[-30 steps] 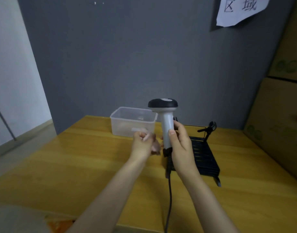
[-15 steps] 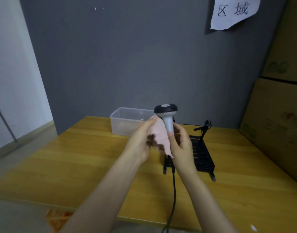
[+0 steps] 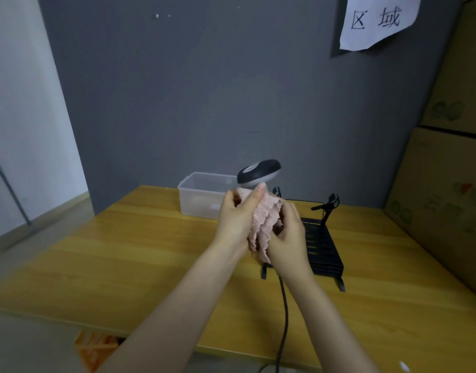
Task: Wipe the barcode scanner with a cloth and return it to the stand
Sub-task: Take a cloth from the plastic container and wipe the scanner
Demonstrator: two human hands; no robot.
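A second ago the pink cloth (image 3: 263, 227) was bunched small in the left hand (image 3: 238, 219), clear of the barcode scanner (image 3: 259, 173), whose pale handle stood bare in the right hand (image 3: 288, 238). Now the cloth is wrapped round that handle, pressed on by the left hand's closed grip, with the index finger reaching up to the underside of the dark head. The right hand's grip is curled shut round the lower handle from the other side, part of it hidden under the cloth's folds. The scanner's head has also tipped from level to tilted, and it is held in the air above the counter (image 3: 124, 251), just in front of the black stand (image 3: 323, 246) and near the clear plastic box (image 3: 202, 195). Its cable (image 3: 284, 313) hangs down over the counter's near edge. The change suggests wiping has properly begun on the handle; the head looks not yet covered, so it probably wants attention before the scanner goes back on the stand.
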